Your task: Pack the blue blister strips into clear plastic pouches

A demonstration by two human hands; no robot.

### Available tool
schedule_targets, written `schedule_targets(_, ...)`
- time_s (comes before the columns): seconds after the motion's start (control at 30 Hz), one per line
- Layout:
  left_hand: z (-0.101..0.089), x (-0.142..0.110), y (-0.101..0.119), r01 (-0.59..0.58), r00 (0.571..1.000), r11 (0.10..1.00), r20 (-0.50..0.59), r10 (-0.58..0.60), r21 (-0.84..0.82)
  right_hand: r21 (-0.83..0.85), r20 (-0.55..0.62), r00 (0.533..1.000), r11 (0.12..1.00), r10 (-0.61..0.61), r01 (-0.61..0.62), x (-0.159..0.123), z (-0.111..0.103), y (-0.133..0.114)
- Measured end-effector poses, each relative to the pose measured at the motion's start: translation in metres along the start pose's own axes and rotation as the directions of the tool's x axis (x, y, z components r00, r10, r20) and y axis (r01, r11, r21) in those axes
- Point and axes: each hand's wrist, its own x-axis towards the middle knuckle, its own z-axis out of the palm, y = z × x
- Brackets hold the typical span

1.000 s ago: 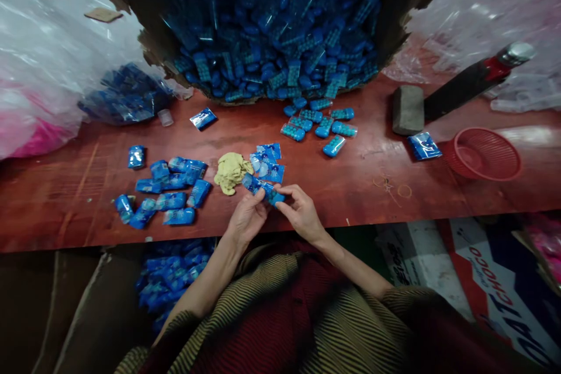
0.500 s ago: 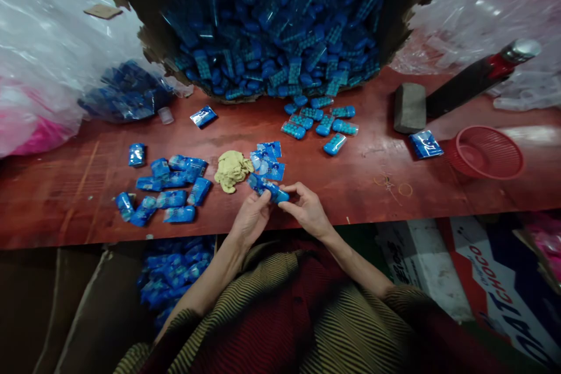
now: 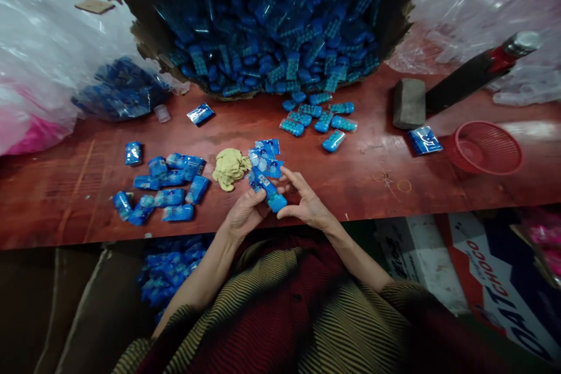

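Observation:
My left hand (image 3: 248, 210) pinches a small blue-capped bottle (image 3: 276, 201) partly covered by a printed blue sleeve. The bottle slants, its blue cap towards my right hand (image 3: 309, 201). That hand is open, thumb and fingers apart around the cap end; the thumb tip is at or very close to the cap. Just beyond lie several flat printed sleeves (image 3: 267, 158), beside a crumpled yellow cloth (image 3: 230, 168). To the left rests a group of sleeved bottles (image 3: 170, 197). Farther back are several unsleeved bottles (image 3: 323, 121) showing blue pellets through clear walls.
A torn carton (image 3: 142, 41) full of blue-capped bottles stands at the back. On the right are a stone block (image 3: 409, 104), a dark flask (image 3: 464, 82), a sleeve bundle (image 3: 424, 140) and a red basket (image 3: 484, 149). Plastic bags flank the carton. The table's front edge is near my wrists.
The bottle has turned so its cap end points more towards me. My right fingers have spread away from it, while my left hand keeps its hold.

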Motion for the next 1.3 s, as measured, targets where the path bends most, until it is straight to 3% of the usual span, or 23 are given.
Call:
schedule_targets(0.1,0.003,0.0,0.0,0.035,0.999,0.999,0.023,-0.035,-0.007,0.041,0.092,0.996,0.999,-0.016,0.013,0.001,-0.001,-0.003)
schedule_targets(0.2,0.005,-0.002,-0.001,0.067,0.997,0.998,0.033,-0.067,-0.017,0.142,0.143,0.988,0.987,0.052,-0.073,0.001,0.001,-0.006)
schedule_targets(0.37,0.01,-0.003,-0.004,0.092,0.994,0.995,0.058,-0.09,-0.037,0.247,0.129,0.987,0.961,0.097,-0.127,0.002,0.002,-0.006)
schedule_targets(0.5,0.019,-0.002,-0.011,-0.007,1.0,0.997,-0.022,0.005,-0.076,0.239,-0.018,0.998,0.969,0.068,-0.061,0.002,0.007,0.0)
schedule_targets(0.6,0.024,0.0,-0.016,-0.093,0.987,0.988,-0.141,0.076,-0.122,0.018,-0.252,0.967,0.999,-0.036,0.042,-0.001,0.013,0.002)
schedule_targets(0.7,0.026,0.001,-0.02,-0.13,0.971,0.976,-0.22,0.09,-0.176,-0.161,-0.35,0.929,0.985,-0.119,0.065,-0.005,0.019,0.0)
schedule_targets(0.77,0.025,0.001,-0.022,-0.136,0.967,0.972,-0.241,0.088,-0.191,-0.156,-0.352,0.931,0.987,-0.096,0.043,-0.007,0.022,-0.001)
schedule_targets(0.9,0.021,0.003,-0.022,-0.137,0.966,0.983,-0.235,0.106,-0.121,0.051,-0.347,0.936,0.997,0.066,-0.052,-0.008,0.024,-0.001)
schedule_targets(1.03,0.016,0.004,-0.017,-0.194,0.944,0.98,-0.277,0.177,-0.036,0.044,-0.321,0.945,0.998,0.057,-0.045,-0.008,0.022,-0.003)
schedule_targets(1.13,0.013,0.003,-0.012,-0.116,0.958,0.993,-0.267,0.106,-0.025,0.038,-0.302,0.953,0.999,0.024,-0.013,-0.008,0.018,-0.005)
schedule_targets(1.3,0.01,0.002,-0.011,0.044,0.992,0.994,-0.116,-0.056,-0.103,0.096,-0.166,0.986,0.995,0.009,0.007,-0.004,0.011,-0.002)
